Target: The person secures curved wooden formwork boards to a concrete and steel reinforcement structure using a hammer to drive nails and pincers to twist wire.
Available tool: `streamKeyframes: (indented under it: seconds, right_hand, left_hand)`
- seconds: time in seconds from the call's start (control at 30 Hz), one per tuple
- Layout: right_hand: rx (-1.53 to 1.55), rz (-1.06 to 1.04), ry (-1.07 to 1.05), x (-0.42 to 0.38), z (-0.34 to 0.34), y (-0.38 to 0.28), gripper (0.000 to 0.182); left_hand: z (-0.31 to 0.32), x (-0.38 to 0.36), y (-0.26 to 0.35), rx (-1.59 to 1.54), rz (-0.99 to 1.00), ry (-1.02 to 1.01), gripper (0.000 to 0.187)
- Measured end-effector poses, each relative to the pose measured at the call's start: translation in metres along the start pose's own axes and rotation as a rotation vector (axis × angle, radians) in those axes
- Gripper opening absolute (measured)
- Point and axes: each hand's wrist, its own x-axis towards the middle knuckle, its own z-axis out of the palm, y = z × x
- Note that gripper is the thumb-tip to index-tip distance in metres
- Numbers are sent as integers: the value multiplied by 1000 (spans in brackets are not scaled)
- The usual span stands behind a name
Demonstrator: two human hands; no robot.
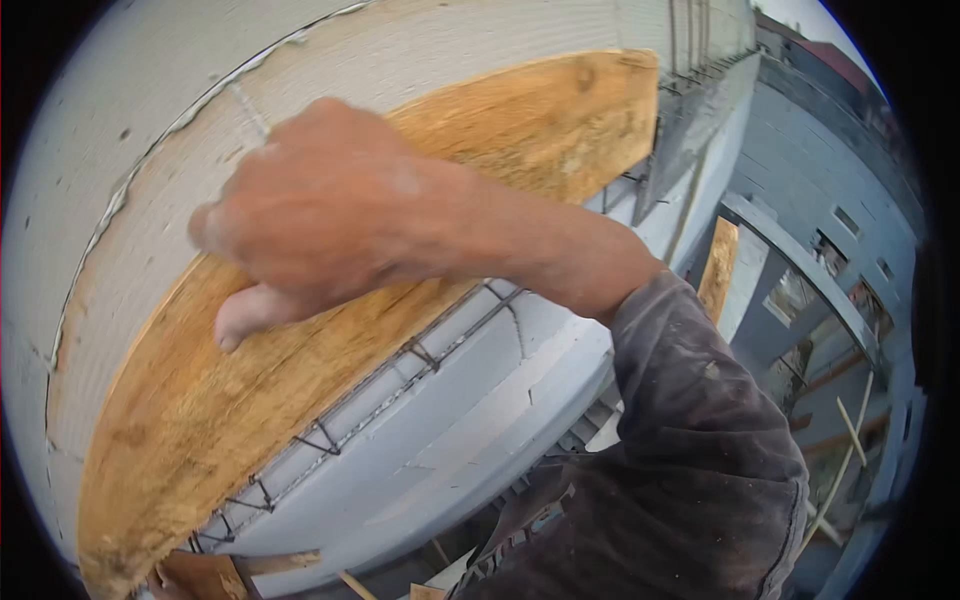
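Observation:
My right hand (330,210) reaches in from the right in a dark, dusty sleeve. It is closed over the upper edge of a long wooden board (540,120), with the thumb on the board's near face and the fingertips hidden behind. The board is yellowish, rough-grained and set on edge, slanting from lower left to upper right beside a pale wall (150,230). At the lower left, a small skin-coloured patch shows by the board's end; it may be part of my left hand (160,584), mostly out of sight.
A rebar cage (425,355) runs along the board's lower side, above pale blocks (480,420). More steel bars (690,40) stand at the top right. Wood scraps lie at the bottom. On the right, a drop shows a lower level with a grey block wall (820,170) and loose timber.

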Motion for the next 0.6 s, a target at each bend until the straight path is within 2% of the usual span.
streamKeyframes:
  seconds: [0.03,0.07,0.1,0.13,0.17,0.2,0.23,0.37,0.6]
  right_hand:
    - [-17,4,104,4,14,3,66]
    - [-32,-32,239,2,23,5,66]
    - [-24,-132,417,5,30,7,62]
    - [25,-83,360,5,28,2,62]
    - [147,-6,314,6,24,-6,58]
    - [160,1,327,7,22,-13,58]
    - [90,-36,356,6,27,-5,63]
    - [78,28,280,1,28,11,70]
    - [75,49,296,-2,35,20,74]
  left_hand:
    - [-13,-13,11,-60,-21,-22,41]
    - [0,-9,0,-71,27,51,41]
    - [-7,-12,5,-59,1,58,40]
    - [1,-6,-2,-58,62,119,38]
    - [-2,-8,-1,-68,27,131,35]
    - [-10,-13,4,-57,-26,120,34]
    - [6,-6,-13,-81,63,216,33]
    - [-2,-8,-7,-64,-9,97,31]
    - [9,-6,-15,-94,8,146,31]
